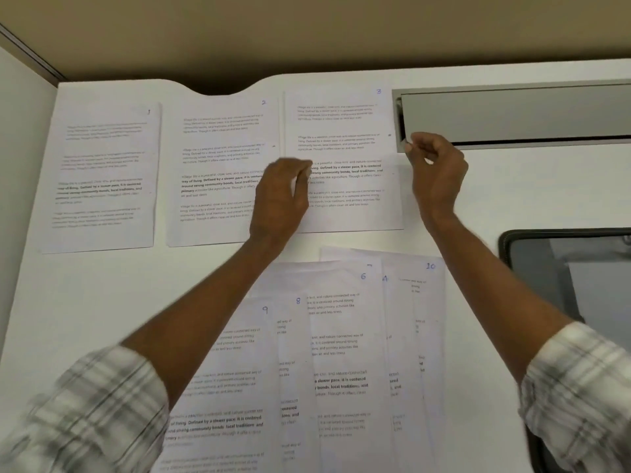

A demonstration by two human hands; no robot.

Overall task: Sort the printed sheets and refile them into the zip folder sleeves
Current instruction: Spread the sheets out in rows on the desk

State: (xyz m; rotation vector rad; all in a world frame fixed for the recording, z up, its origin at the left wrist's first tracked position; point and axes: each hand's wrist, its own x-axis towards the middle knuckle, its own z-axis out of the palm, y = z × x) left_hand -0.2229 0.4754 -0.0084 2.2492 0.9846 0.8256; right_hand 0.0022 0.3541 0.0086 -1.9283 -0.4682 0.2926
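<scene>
Three printed sheets lie in a row at the far side of the white desk: sheet 1 (102, 175) on the left, sheet 2 (218, 165) in the middle, sheet 3 (341, 148) on the right. My left hand (278, 199) pinches the left edge of sheet 3, over the seam with sheet 2. My right hand (433, 169) pinches the same sheet's right edge, beside the grey trough. A loose overlapping pile of sheets (324, 363) numbered 4, 6, 7, 8, 9 and 10 lies nearer to me. The zip folder (566, 268), dark-rimmed and translucent, shows at the right edge.
A grey cable trough (512, 114) is set into the desk at the far right. The desk's far edge has a curved cutout (222, 88). A partition wall (20, 97) bounds the left side. Bare desk (102, 302) lies at the near left.
</scene>
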